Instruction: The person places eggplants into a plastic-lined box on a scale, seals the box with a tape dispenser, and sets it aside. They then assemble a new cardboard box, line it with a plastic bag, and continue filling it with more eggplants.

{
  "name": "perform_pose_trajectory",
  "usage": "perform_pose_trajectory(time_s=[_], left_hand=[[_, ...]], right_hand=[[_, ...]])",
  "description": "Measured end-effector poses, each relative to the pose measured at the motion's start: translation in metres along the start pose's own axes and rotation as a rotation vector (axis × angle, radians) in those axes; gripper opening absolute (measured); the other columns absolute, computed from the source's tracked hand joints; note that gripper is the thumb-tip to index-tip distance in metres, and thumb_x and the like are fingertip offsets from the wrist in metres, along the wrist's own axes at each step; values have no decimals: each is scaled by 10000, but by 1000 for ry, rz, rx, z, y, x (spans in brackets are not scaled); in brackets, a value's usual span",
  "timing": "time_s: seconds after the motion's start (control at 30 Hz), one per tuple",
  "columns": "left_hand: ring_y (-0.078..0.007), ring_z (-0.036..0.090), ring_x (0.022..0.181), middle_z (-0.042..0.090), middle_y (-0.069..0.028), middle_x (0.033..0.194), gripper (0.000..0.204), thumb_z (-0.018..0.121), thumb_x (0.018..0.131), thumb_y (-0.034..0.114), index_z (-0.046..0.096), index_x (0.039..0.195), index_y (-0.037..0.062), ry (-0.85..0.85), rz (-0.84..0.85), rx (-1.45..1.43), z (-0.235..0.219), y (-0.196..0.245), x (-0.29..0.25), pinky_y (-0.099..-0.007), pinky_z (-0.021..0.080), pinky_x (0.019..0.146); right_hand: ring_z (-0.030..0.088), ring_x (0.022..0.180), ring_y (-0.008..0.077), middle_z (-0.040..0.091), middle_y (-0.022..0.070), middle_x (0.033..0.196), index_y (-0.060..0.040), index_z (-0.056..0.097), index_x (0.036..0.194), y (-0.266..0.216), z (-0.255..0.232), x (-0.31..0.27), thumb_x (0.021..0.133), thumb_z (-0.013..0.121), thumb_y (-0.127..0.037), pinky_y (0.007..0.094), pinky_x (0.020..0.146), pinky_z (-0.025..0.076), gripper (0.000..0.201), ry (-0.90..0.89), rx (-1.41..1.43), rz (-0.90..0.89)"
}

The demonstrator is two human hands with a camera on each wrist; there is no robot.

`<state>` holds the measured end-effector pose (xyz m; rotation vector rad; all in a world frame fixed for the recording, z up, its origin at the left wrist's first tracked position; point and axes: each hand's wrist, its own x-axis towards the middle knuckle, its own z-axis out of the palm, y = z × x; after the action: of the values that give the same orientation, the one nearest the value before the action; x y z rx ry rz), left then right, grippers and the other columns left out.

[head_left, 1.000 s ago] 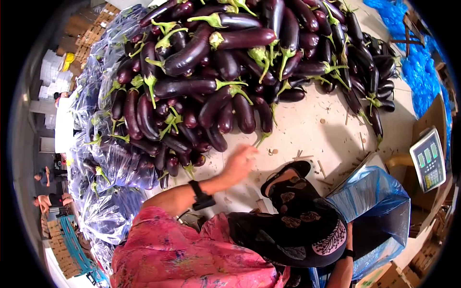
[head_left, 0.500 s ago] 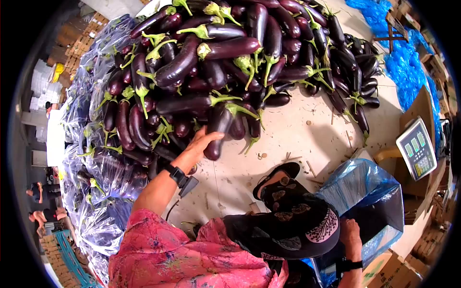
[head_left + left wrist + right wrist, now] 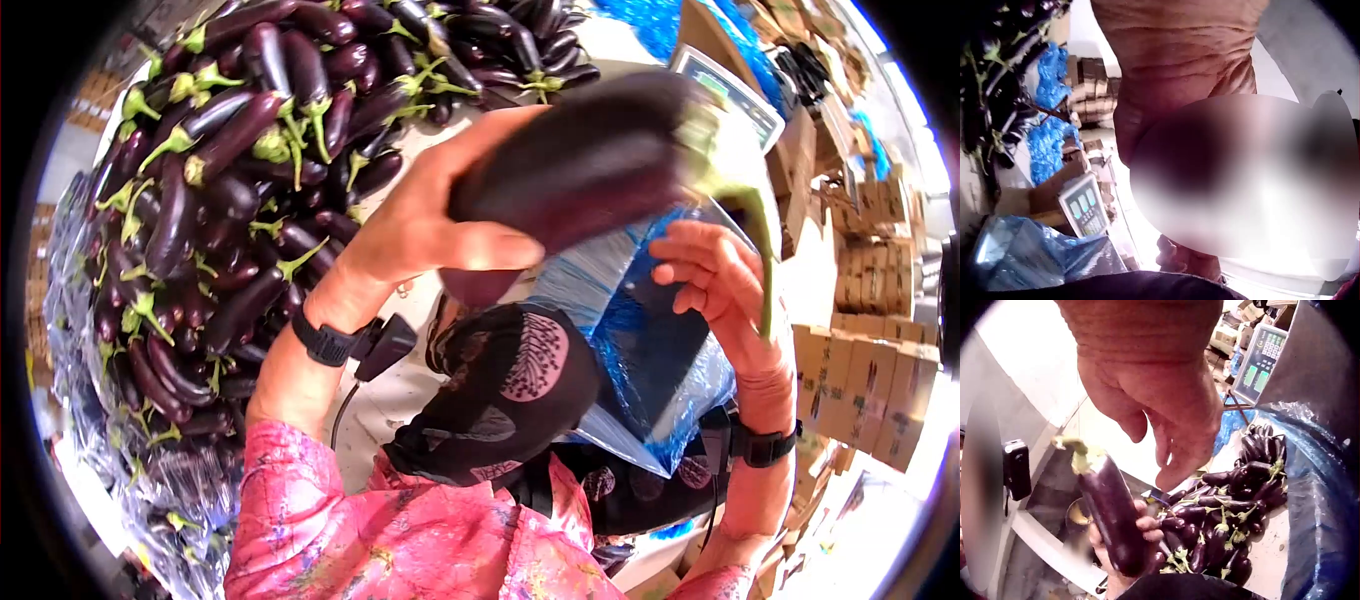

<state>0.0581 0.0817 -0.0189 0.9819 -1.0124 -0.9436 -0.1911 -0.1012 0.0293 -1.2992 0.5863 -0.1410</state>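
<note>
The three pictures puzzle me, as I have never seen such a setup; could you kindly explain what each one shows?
There is no machine here: a person works with two bare hands and wears three cameras. The wide round picture comes from a camera on the head, looking down. There the left hand grips one eggplant, lifted close to the lens. The right hand is open beside a blue plastic bag. A big pile of eggplants lies on the pale floor, and a weighing scale stands behind the bag. The other two pictures come from cameras strapped to each wrist. The left-wrist one is mostly blurred, but shows the scale and bag. The right-wrist one shows the open right hand from above, with the held eggplant below it.
</note>
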Motion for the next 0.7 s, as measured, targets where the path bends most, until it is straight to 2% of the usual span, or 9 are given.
perform_pose_trajectory(time_s=[0.07,0.13,0.17,0.27,0.3,0.47,0.57,0.6,0.7], left_hand=[[-173,599,1151,643,-106,1239,763,807,758,191,471,1419,11,-62,-42,2,30,9,25,-318,457,1017],[-170,610,1131,652,-105,1212,764,820,757,210,477,1409,8,-169,-29,-30,46,-2,42,-319,467,1004],[-189,548,1251,596,-112,1333,846,807,728,138,415,1465,5,-269,-99,-45,48,-4,47,-342,419,1079],[-182,553,1246,600,-113,1340,866,845,683,66,449,1453,25,-427,-73,-66,51,-23,53,-342,430,1074],[-186,557,1244,606,-111,1329,844,847,676,52,477,1434,34,-505,-41,-53,51,-23,56,-347,433,1072],[-326,613,1148,645,-105,1247,720,826,644,114,596,1326,107,-611,442,290,82,-39,60,-453,476,1009],[-295,541,1226,605,-98,1222,425,558,888,175,600,1310,150,-433,788,865,97,-63,54,-467,401,1008],[-320,489,1282,563,-136,1279,487,643,855,158,575,1337,131,-319,786,895,95,-70,56,-478,392,1026],[-349,538,1219,563,-184,1272,649,786,761,76,537,1360,67,-57,446,520,59,-82,53,-456,424,1057]], right_hand=[[617,1167,241,590,155,1338,-6,450,1430,0,5,-13,957,617,-199,316,894,503,538,75,-163,-60],[613,1179,275,578,162,1363,-18,459,1417,7,10,-27,918,639,-143,354,908,504,545,48,-35,-126],[630,1132,288,631,156,1273,-26,473,1398,12,8,-34,902,637,-114,378,904,507,530,94,15,-91],[674,1039,286,694,151,1140,-8,499,1372,31,-29,-54,900,665,-129,381,852,538,515,162,92,26],[683,1035,298,660,187,1232,1,493,1378,62,-71,-59,941,643,-233,424,857,565,518,3,262,-97],[689,1003,333,635,227,1239,10,456,1401,53,-33,-94,946,603,-376,455,828,587,614,268,424,249],[707,924,336,643,263,1188,13,396,1437,53,-13,-82,862,630,-538,426,729,613,830,183,119,140],[701,925,326,642,250,1180,6,408,1425,50,-16,-76,844,635,-523,417,734,610,818,166,97,169],[682,874,282,640,201,1107,-11,442,1386,63,-18,-59,843,655,-502,395,727,592,763,260,47,189]])
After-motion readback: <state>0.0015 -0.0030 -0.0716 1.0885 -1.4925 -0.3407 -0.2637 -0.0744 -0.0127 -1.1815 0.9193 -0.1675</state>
